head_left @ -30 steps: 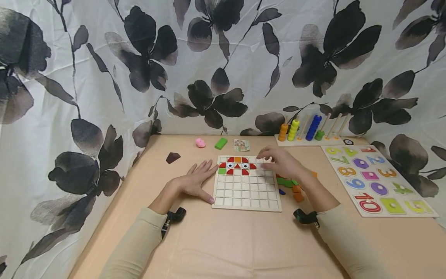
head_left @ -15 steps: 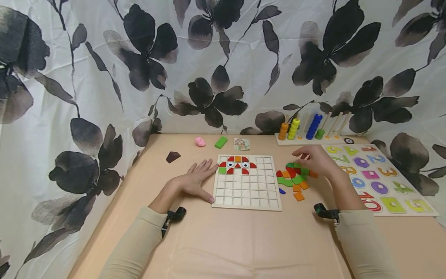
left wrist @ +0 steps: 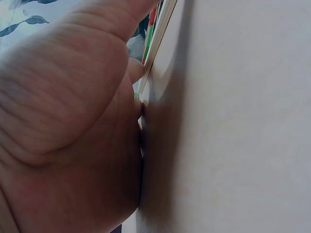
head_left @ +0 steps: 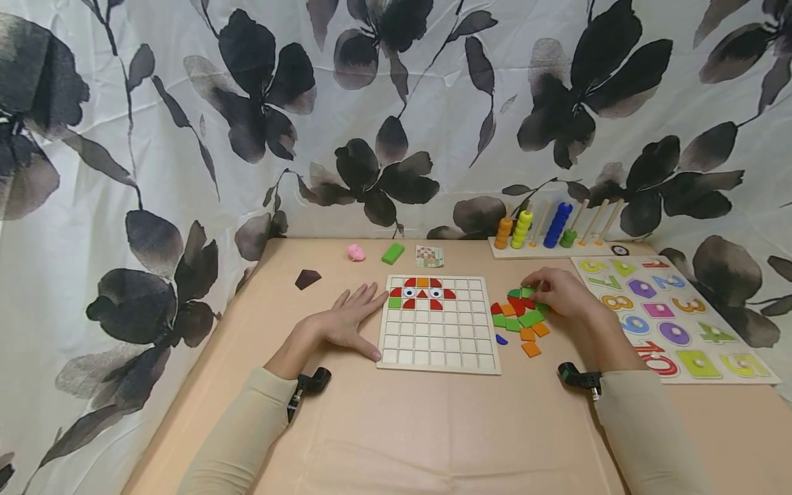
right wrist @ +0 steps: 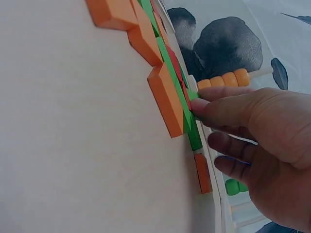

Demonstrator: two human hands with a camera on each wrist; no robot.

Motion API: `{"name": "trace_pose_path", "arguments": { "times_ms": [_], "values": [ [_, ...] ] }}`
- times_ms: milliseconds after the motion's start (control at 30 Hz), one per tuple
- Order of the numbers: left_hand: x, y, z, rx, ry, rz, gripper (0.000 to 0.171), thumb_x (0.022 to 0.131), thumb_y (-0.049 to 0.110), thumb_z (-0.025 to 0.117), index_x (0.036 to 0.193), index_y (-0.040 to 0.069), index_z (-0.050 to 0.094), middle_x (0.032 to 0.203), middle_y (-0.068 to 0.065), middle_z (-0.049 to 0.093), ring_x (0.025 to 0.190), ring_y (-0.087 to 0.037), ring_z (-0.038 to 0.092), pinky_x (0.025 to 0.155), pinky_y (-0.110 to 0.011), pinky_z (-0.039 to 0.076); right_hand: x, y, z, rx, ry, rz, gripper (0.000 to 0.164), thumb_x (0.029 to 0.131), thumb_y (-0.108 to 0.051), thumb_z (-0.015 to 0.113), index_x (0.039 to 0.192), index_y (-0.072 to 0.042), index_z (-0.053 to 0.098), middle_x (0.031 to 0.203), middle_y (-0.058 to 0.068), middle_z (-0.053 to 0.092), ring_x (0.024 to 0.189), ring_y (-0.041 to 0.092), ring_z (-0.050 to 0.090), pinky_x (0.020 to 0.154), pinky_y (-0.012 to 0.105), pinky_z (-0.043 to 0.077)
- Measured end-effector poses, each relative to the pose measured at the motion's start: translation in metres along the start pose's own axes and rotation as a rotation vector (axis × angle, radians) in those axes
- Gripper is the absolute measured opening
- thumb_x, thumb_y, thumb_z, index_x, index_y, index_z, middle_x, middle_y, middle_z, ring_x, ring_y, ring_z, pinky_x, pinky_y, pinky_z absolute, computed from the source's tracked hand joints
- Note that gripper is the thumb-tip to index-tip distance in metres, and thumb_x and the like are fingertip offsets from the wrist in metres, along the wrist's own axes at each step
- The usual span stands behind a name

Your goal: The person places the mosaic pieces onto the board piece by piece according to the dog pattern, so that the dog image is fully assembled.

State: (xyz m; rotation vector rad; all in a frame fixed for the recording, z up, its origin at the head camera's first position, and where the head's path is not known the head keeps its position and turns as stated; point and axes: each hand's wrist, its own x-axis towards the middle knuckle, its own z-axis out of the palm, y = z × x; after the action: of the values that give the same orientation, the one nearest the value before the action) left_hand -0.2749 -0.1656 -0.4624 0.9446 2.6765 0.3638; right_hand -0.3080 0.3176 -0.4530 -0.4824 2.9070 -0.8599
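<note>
A white grid board (head_left: 436, 340) lies on the table, with red, orange, green and eye-marked tiles (head_left: 422, 294) set in its upper rows. My left hand (head_left: 342, 323) rests flat with fingers spread, its thumb and fingertips at the board's left edge. In the left wrist view its palm (left wrist: 63, 102) fills much of the picture. To the right of the board is a pile of loose red, green and orange tiles (head_left: 530, 318). Over the pile's far side, my right hand (head_left: 564, 295) pinches a green tile (right wrist: 193, 94) between thumb and forefinger; its other fingers are bent and partly hide the pile.
A number puzzle board (head_left: 671, 323) lies at the right. Behind it stands a bead-peg counter (head_left: 544, 251). Along the back are a pink piece (head_left: 355, 252), a green block (head_left: 392, 254) and a picture card (head_left: 430, 257). A dark brown piece (head_left: 307, 278) lies far left.
My right hand has moved from above the board's upper right to the tile pile and come down on its far side, taking a green tile. The left hand has stayed put.
</note>
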Motion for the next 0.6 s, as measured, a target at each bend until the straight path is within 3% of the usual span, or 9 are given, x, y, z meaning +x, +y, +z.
{"name": "trace_pose_path", "arguments": {
  "times_ms": [200,367,600],
  "values": [
    [0.001,0.0,0.001,0.001,-0.003,0.007,0.128,0.06,0.082,0.065,0.156,0.023,0.004,0.161,-0.012,-0.008,0.147,-0.031,-0.01,0.114,-0.056,-0.004,0.001,0.002,0.0,0.009,0.035,-0.002,0.024,0.087,-0.005,0.069,0.11,-0.009,0.069,0.098,0.009,0.064,0.086,0.026,0.05,0.075,0.035,0.045],
    [0.001,0.001,0.0,0.001,-0.002,0.006,0.128,0.06,0.082,0.065,0.156,0.022,0.004,0.161,-0.012,-0.007,0.147,-0.031,-0.01,0.114,-0.056,-0.004,0.0,0.001,-0.002,0.021,0.061,-0.013,0.019,0.086,-0.007,0.071,0.104,-0.012,0.073,0.095,0.003,0.068,0.084,0.024,0.054,0.074,0.032,0.049],
    [0.0,0.001,-0.001,0.001,0.003,0.009,0.128,0.061,0.081,0.066,0.156,0.021,0.005,0.161,-0.013,-0.007,0.147,-0.032,-0.009,0.114,-0.057,-0.003,0.002,-0.029,-0.011,0.138,0.128,-0.082,0.022,0.086,-0.012,0.072,0.108,-0.014,0.072,0.099,0.005,0.067,0.084,0.023,0.064,0.074,0.033,0.054]
  ]
}}
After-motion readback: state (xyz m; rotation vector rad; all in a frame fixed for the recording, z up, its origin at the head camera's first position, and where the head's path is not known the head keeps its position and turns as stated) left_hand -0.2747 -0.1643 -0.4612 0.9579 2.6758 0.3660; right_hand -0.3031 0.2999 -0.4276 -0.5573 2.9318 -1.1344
